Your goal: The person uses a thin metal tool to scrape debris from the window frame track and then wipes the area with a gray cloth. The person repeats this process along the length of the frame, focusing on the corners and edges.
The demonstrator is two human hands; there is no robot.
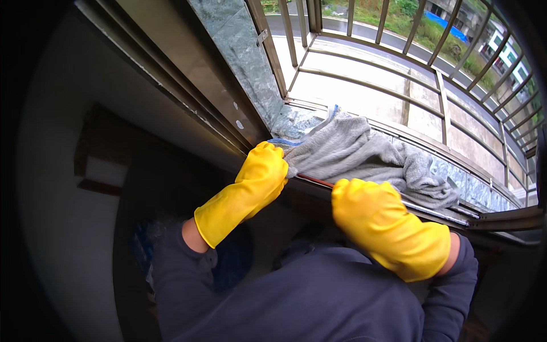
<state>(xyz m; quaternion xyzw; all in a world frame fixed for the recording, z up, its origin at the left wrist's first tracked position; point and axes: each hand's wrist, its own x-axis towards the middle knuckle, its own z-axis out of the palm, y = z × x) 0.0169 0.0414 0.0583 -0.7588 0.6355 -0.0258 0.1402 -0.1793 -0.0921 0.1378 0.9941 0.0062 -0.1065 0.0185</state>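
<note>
Clamping down, the yellow-gloved left hand [263,172] has the near end of a grey cloth [359,153] heaped toward three o'clock along the windowsill [292,121], while the right hand [367,210], apart from it at four o'clock, makes a fist around a thin reddish rod [315,180] showing between the two.

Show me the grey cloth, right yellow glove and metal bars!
Grey cloth [362,154], head view: its wrinkled middle.
Right yellow glove [379,216], head view: its back.
Metal bars [314,16], head view: a thick upright.
</note>
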